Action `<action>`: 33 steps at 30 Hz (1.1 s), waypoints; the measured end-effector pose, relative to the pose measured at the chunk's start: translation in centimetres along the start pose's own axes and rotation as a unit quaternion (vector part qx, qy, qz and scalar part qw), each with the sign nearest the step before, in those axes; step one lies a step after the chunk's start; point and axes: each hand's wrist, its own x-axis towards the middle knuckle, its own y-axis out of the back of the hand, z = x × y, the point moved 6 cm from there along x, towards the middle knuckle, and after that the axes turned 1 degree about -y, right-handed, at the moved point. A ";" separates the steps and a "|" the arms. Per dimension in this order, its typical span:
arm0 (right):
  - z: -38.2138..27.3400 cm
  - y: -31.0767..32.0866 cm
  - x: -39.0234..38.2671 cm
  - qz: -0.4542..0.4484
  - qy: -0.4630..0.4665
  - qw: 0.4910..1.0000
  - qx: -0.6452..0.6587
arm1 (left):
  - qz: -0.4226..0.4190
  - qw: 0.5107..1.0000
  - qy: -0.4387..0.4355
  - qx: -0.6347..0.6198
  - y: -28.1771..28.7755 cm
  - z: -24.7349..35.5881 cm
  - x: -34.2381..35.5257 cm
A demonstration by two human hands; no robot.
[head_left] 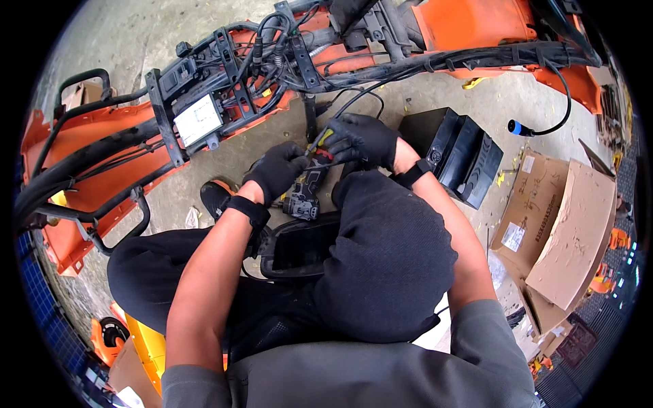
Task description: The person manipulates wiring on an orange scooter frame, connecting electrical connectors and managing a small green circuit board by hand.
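Both my hands wear black gloves and meet in front of my knees, below the vehicle frame. My left hand (277,168) is closed, its fingertips pinched at the lower end of a dark cable (360,95) that runs down from the frame. My right hand (362,139) is closed around the same cable slightly higher, beside a small yellow piece (325,137). Exactly how the fingertips grip is partly hidden. A grey and black cordless power tool (304,194) lies just under the hands. Closer to me, a black open-topped tray (299,248) sits between my legs.
Across the top stretches an orange-panelled vehicle frame (224,81) with exposed wiring and a silver box (198,120). A black battery-like case (452,153) stands right of my hands. Farther right are a blue-ended plug (520,128) on a hanging cable and an opened cardboard box (544,224).
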 end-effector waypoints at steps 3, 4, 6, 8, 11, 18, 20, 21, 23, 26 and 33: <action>0.5 0.6 1.2 0.030 0.009 0.998 -0.051 | -0.007 1.000 -0.017 0.002 -1.3 1.3 -0.9; 0.2 0.5 1.5 0.029 0.025 0.997 -0.061 | -0.006 1.000 -0.025 -0.002 -1.5 1.8 -1.2; 0.0 0.3 1.5 0.015 0.059 0.996 -0.062 | -0.054 0.996 0.039 0.061 -2.1 1.7 -1.5; -0.8 -1.0 1.4 0.018 0.079 0.994 -0.075 | -0.075 0.988 0.070 0.120 -2.4 0.2 -1.7; -1.4 -1.4 1.3 0.058 0.092 0.989 -0.100 | -0.174 0.977 0.084 0.091 -3.1 -1.7 -2.0; -0.5 1.7 2.3 0.133 0.077 0.980 -0.125 | -0.170 0.939 0.275 -0.116 -4.3 -1.7 -4.1; -0.4 2.6 2.6 0.175 0.064 0.973 -0.135 | -0.212 0.946 0.237 -0.062 -4.6 -4.0 -3.8; -0.1 3.9 2.9 0.197 0.068 0.967 -0.145 | -0.241 0.917 0.290 -0.128 -5.7 -4.2 -4.6; 0.3 4.2 2.9 0.208 0.078 0.967 -0.125 | -0.285 0.893 0.290 -0.193 -7.4 -4.8 -5.9; 0.0 2.8 2.3 0.147 0.119 0.979 -0.070 | -0.290 0.926 0.176 -0.166 -8.6 -4.4 -5.8; -1.1 1.8 1.7 0.062 0.177 0.979 0.074 | -0.041 0.943 0.234 0.232 -4.6 -2.5 -3.9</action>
